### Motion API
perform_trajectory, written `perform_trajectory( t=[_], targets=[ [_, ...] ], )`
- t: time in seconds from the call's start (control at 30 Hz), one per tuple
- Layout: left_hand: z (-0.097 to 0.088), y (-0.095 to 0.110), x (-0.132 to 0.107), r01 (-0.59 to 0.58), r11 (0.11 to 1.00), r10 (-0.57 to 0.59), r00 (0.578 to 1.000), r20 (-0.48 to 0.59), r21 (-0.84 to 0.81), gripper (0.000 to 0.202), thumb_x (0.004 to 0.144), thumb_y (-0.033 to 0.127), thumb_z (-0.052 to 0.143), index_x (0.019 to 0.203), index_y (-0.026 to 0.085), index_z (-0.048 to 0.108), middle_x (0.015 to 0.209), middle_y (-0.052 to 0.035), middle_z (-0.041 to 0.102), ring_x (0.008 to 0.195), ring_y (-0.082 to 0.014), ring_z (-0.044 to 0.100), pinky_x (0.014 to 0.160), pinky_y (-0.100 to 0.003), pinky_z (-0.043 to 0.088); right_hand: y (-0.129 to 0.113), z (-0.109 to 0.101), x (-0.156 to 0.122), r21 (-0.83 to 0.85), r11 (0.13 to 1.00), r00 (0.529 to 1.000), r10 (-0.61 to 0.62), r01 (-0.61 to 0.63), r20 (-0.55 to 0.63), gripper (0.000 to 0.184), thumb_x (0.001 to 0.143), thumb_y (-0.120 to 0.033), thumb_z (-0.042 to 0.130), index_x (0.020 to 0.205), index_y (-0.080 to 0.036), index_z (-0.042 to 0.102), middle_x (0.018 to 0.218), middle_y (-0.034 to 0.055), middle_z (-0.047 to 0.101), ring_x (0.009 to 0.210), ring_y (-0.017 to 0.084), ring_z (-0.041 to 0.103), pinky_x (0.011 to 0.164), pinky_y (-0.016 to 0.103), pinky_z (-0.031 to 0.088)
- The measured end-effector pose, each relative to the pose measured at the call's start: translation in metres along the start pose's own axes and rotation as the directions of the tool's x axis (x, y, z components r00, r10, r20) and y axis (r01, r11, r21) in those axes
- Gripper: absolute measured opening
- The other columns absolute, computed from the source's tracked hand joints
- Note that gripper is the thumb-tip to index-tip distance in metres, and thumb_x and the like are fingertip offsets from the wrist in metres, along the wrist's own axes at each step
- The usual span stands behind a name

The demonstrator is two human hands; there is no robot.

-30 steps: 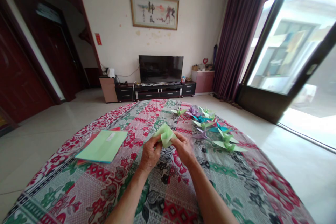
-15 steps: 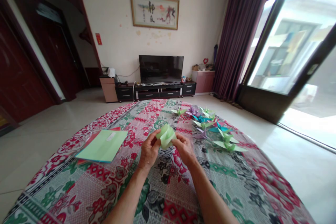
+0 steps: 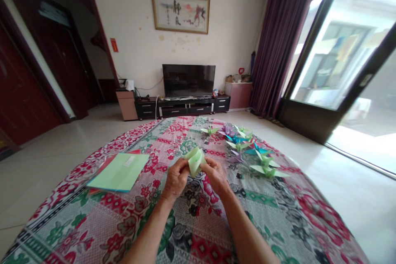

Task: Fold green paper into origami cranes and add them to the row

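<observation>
A partly folded piece of light green origami paper (image 3: pixel 195 161) is held up over the middle of the table, its layers bulging and creased. My left hand (image 3: pixel 177 176) pinches its left side between thumb and fingers. On the opposite side, my right hand (image 3: pixel 214 174) grips the lower right edge with fingers closed. To the right lie several folded paper cranes in green, purple and blue, the nearest being a green paper crane (image 3: pixel 268 170). Off to the left rests a stack of coloured paper (image 3: pixel 119 173) with a green sheet on top and a small white label.
A flowered cloth (image 3: pixel 123 222) covers the round table. Beyond it stand a low black TV cabinet (image 3: pixel 185 109) and a television (image 3: pixel 189 80). A purple curtain (image 3: pixel 272 45) hangs beside the glass door at the right.
The green paper has been squeezed narrower and more pointed between my hands, which have come slightly closer together. The view has shifted a little.
</observation>
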State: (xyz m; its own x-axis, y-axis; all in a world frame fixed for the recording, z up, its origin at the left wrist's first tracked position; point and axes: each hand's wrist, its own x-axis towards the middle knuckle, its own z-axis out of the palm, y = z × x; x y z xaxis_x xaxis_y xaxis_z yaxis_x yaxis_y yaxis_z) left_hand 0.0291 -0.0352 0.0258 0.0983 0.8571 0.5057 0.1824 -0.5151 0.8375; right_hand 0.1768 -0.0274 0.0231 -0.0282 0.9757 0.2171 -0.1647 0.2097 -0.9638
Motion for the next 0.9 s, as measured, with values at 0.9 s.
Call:
perform_trajectory(
  t=[0.9],
  targets=[
    [0.009,0.003,-0.002,0.173,0.953,-0.184,0.983,-0.022,-0.247,0.072,0.075,0.030,0.060,0.139,0.017,0.029,0.097,-0.0071,0.067,0.080,-0.0170,0.063,0.072,-0.026,0.051,-0.005,0.004,-0.004,0.161,0.987,0.997,0.016,-0.003,-0.079,0.026,0.063,-0.034,0.070,0.083,-0.017,0.065,0.070,-0.0014,0.063,0.059,0.011,0.051,0.059,0.023,0.042]
  ],
)
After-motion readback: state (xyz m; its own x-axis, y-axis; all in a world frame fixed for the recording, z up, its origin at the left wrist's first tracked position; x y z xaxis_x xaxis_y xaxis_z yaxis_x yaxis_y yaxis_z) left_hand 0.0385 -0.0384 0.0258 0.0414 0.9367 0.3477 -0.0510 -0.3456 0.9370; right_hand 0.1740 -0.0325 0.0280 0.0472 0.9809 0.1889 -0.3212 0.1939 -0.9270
